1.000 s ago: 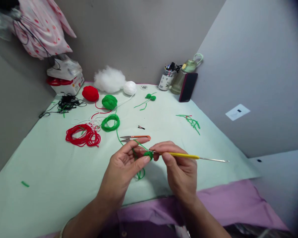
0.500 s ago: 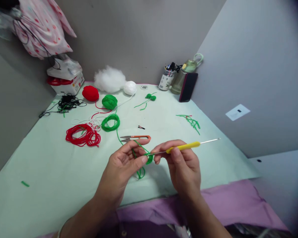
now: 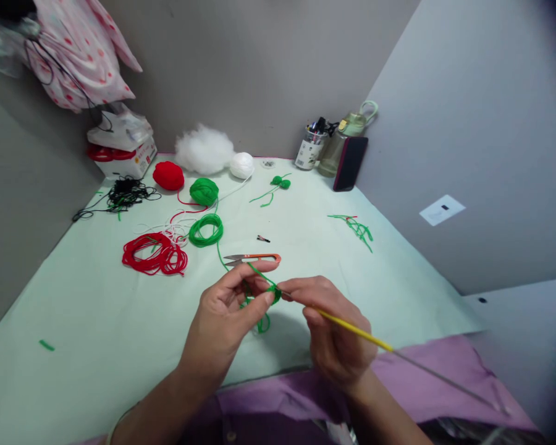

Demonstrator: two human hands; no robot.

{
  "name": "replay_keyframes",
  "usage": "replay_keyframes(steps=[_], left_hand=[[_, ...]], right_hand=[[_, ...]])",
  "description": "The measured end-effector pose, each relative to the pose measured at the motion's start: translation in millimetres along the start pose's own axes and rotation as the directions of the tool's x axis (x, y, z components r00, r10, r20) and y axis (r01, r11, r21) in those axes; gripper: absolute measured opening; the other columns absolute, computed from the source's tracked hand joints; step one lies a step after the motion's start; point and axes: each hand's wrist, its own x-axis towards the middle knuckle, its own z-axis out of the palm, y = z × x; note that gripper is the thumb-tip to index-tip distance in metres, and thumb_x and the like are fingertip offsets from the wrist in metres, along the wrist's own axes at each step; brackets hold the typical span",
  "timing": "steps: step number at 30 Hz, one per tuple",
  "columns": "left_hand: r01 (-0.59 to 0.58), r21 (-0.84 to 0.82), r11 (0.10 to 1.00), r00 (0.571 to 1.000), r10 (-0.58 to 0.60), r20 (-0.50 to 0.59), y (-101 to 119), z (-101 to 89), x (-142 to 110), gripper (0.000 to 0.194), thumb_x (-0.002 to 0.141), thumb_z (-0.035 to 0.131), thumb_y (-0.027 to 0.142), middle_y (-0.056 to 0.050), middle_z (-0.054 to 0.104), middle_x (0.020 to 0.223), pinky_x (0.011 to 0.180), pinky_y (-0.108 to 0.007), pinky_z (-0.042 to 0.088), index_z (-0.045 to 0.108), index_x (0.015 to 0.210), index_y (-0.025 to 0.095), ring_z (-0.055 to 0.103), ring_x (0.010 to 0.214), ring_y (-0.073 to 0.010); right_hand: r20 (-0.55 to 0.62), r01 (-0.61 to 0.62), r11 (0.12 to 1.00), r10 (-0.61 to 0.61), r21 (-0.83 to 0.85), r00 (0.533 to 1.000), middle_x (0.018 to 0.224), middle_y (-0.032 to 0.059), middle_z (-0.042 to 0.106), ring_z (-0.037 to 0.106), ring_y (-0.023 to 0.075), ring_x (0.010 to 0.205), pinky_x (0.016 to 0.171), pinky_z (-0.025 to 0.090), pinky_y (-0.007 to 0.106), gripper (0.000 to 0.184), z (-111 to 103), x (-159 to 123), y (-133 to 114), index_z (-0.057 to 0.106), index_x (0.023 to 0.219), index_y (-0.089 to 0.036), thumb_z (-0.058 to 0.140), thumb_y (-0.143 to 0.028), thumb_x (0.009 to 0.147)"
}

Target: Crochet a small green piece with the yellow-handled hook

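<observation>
Hands (image 3: 229, 312) holding yellow hook (image 3: 359, 332), probably green crochet (image 3: 276, 296)

Soft, fairly even light keeps the tabletop (image 3: 97, 321) pale and bright, its source out of frame; the back wall (image 3: 269, 74) at upper centre is dimmer. A faint, soft-edged shadow lies at lower centre. The hook (image 3: 356, 332) blurs toward lower right. Wide-angle stretch shows toward the edges, and dark vignetting rims the right.

The crochet hook (image 3: 380, 343) looks smooth — plastic grip (image 3: 358, 332), metal shaft (image 3: 445, 379).
</observation>
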Motion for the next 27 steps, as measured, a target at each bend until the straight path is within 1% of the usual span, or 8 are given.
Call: replay_keyframes(steps=[4,6,8,10,14,18,22,27], left_hand=[[0.027,-0.091,0.995,1.000,-0.027,0.006,1.7,3.0,0.7,0.029,0.080,0.093,0.023,0.001,0.067,0.083,0.074,-0.018,0.053,0.088,0.108,0.029,0.061,0.081,-0.0122],[0.127,-0.201,0.971,0.991,-0.114,0.075,4.1,2.7,1.9,0.035,0.081,0.093,0.026,0.001,0.064,0.081,0.063,-0.015,0.047,0.087,0.116,0.026,0.054,0.069,-0.0085],[0.256,-0.290,0.922,0.962,-0.216,0.165,7.2,1.4,3.4,0.040,0.082,0.092,0.027,0.002,0.060,0.080,0.051,-0.013,0.035,0.085,0.122,0.021,0.037,0.055,-0.0025],[0.317,-0.325,0.891,0.942,-0.258,0.213,10.1,0.3,4.2,0.038,0.084,0.090,0.025,0.003,0.057,0.081,0.046,-0.013,0.025,0.085,0.122,0.019,0.021,0.051,0.0004],[0.217,-0.269,0.938,0.974,-0.187,0.130,10.8,2.0,2.9,0.030,0.085,0.089,0.023,0.002,0.059,0.086,0.049,-0.013,0.028,0.087,0.115,0.023,0.030,0.055,-0.0020],[0.139,-0.159,0.977,0.989,-0.127,0.081,6.0,2.8,1.3,0.033,0.083,0.090,0.025,-0.001,0.063,0.086,0.067,-0.018,0.043,0.087,0.116,0.026,0.052,0.076,-0.0112],[0.116,-0.096,0.989,0.993,-0.115,0.023,5.2,-1.4,1.1,0.028,0.084,0.088,0.027,0.000,0.060,0.085,0.064,-0.021,0.040,0.088,0.112,0.028,0.047,0.075,-0.0129],[0.141,-0.070,0.988,0.990,-0.140,0.013,7.4,-2.3,0.0,0.028,0.085,0.085,0.028,-0.001,0.064,0.090,0.065,-0.024,0.039,0.087,0.113,0.029,0.046,0.073,-0.0144]], right_hand=[[0.076,0.092,0.962,-0.074,-0.259,0.994,0.113,0.0077,0.083,0.081,0.0243,0.099,0.080,0.069,0.037,0.043,-0.4,-5.0,4.0,0.072,0.139,-0.034,0.067,-0.015,0.102],[0.097,0.111,0.942,-0.084,-0.318,0.992,0.115,0.0060,0.083,0.080,0.0245,0.100,0.080,0.069,0.037,0.047,0.3,-6.5,5.3,0.073,0.139,-0.039,0.073,-0.015,0.098],[0.011,0.026,0.972,-0.024,-0.233,1.000,0.111,0.0060,0.082,0.079,0.0239,0.097,0.080,0.068,0.038,0.039,1.6,-4.8,4.8,0.077,0.134,-0.036,0.070,-0.016,0.101],[-0.129,-0.123,0.992,0.122,-0.002,0.984,0.101,0.0060,0.080,0.076,0.0210,0.087,0.076,0.065,0.037,0.029,3.3,-0.3,3.2,0.081,0.123,-0.031,0.063,-0.017,0.106],[-0.147,-0.277,0.878,0.356,0.390,0.923,0.093,0.0044,0.077,0.069,0.0164,0.074,0.068,0.060,0.033,0.021,8.0,9.2,1.5,0.083,0.106,-0.027,0.062,-0.025,0.108],[-0.123,-0.286,0.886,0.350,0.365,0.928,0.096,0.0065,0.081,0.071,0.0184,0.077,0.069,0.061,0.035,0.017,11.2,8.4,3.1,0.085,0.105,-0.027,0.068,-0.030,0.106],[-0.181,-0.332,0.865,0.420,0.377,0.889,0.095,0.0057,0.080,0.071,0.0173,0.074,0.071,0.061,0.035,0.019,8.3,4.1,4.1,0.084,0.104,-0.026,0.065,-0.028,0.107],[-0.119,-0.349,0.807,0.452,0.477,0.884,0.095,0.0041,0.080,0.072,0.0152,0.073,0.069,0.061,0.030,0.019,4.1,6.2,4.1,0.083,0.103,-0.026,0.065,-0.032,0.108]])
